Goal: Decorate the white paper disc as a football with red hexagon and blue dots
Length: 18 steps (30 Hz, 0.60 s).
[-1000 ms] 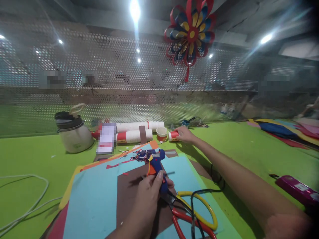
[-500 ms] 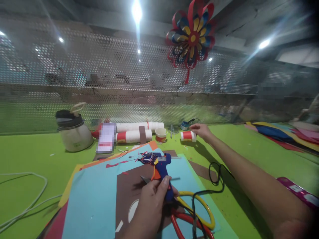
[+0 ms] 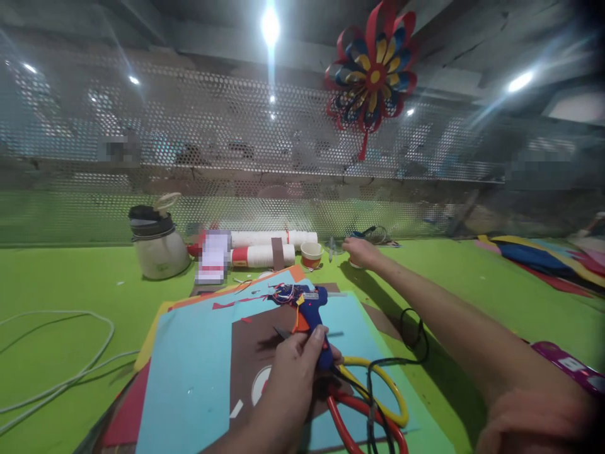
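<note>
My left hand is closed around the handle of a blue hot glue gun, its nozzle end tangled in stringy glue and paper scraps and pointing left. Beneath it lie scissors with one yellow handle and one red handle. They rest on a brown sheet over light blue paper. At the back of the table my right hand has its fingers closed over a small red and white paper cup, which they mostly hide. Just behind the fingers sits a blue jar.
Stacked paper cups lie on their sides, with one cup upright beside them. A white jug stands back left. The black cord loops at right. Coloured sheets lie far right. A paper flower hangs above.
My right hand has moved left over the paper cup and now covers most of it. The left hand keeps hold of the glue gun. The whole view has shifted slightly.
</note>
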{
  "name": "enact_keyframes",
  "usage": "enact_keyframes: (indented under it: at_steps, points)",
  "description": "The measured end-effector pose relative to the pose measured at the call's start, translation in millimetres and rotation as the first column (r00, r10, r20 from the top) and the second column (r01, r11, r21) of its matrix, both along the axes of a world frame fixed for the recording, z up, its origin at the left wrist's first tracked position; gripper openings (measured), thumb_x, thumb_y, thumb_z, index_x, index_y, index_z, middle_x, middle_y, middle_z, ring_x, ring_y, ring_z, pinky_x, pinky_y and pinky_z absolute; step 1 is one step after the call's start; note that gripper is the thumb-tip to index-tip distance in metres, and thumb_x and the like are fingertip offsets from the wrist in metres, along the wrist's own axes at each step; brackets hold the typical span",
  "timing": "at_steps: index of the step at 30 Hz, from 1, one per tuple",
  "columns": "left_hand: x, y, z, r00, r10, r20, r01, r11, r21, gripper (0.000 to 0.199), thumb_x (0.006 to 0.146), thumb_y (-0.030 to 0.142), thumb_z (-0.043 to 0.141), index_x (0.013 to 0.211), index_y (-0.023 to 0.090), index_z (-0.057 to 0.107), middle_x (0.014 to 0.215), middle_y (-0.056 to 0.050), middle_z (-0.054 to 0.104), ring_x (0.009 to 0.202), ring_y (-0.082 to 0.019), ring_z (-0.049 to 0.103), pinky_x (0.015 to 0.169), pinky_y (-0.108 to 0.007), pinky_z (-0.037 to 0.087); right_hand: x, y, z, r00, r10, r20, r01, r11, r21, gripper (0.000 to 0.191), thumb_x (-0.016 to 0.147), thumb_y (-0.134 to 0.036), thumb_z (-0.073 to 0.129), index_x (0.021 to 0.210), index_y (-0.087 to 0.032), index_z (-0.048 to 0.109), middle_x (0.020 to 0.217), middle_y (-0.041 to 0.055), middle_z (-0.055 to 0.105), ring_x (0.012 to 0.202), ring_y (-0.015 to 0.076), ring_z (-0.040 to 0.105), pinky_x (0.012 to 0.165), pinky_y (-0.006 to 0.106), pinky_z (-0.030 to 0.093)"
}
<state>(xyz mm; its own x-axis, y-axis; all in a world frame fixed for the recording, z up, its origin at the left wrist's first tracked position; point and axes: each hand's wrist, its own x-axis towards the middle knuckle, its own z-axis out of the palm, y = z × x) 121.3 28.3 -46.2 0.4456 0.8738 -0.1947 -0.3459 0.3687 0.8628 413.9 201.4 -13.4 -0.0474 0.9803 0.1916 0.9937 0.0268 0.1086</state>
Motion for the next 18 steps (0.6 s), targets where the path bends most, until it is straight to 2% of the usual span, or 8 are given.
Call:
enact_keyframes:
  at_steps: [6, 10, 14, 18]
  points:
    - [1, -5, 6.7, 0.999, -0.032, 0.005, 0.033, 0.997, -0.070, 0.053, 0.072, 0.060, 0.073, 0.093, 0.012, 0.063, 0.082, -0.010, 0.069, 0.058, -0.017, 0.064, 0.044, -0.024, 0.045, 3, -13, 4.5, 0.999, 0.032, 0.021, -0.034, 0.996, 0.084, 0.032, 0.093, -0.032, 0.058, 0.121, -0.017, 0.059, 0.124, 0.0103, 0.060, 0.104, 0.0217, 0.062, 0.088, 0.043, 0.053]
    - [-1, -5, 12.1, 1.000, -0.027, 0.008, 0.027, 1.000, -0.011, 0.047, 0.075, 0.057, 0.071, 0.089, 0.012, 0.062, 0.076, -0.008, 0.068, 0.053, -0.016, 0.062, 0.046, -0.025, 0.047, -4, -33, 11.4, 0.997, 0.006, -0.083, 0.010, 0.980, 0.199, 0.032, 0.093, -0.033, 0.058, 0.121, -0.017, 0.058, 0.123, 0.0094, 0.060, 0.104, 0.0219, 0.062, 0.087, 0.044, 0.053]
    - [-7, 9, 23.3, 0.999, 0.022, 0.025, -0.023, 0.999, 0.050, 0.037, 0.079, 0.047, 0.072, 0.081, 0.012, 0.062, 0.073, -0.008, 0.068, 0.055, -0.014, 0.061, 0.053, -0.025, 0.049, -14, -70, 14.3, 0.969, 0.034, -0.244, 0.035, 0.961, 0.274, 0.026, 0.093, -0.033, 0.058, 0.113, -0.016, 0.062, 0.114, 0.0079, 0.064, 0.097, 0.0193, 0.064, 0.085, 0.041, 0.054]
    - [-14, 26, 36.7, 0.992, 0.117, 0.040, -0.120, 0.987, 0.108, 0.026, 0.087, 0.037, 0.066, 0.085, 0.011, 0.062, 0.073, -0.006, 0.069, 0.068, -0.015, 0.066, 0.066, -0.024, 0.051, -31, -118, 12.5, 0.915, 0.106, -0.390, 0.030, 0.944, 0.328, 0.020, 0.090, -0.026, 0.058, 0.097, -0.014, 0.071, 0.096, 0.0078, 0.073, 0.083, 0.0188, 0.068, 0.079, 0.035, 0.054]
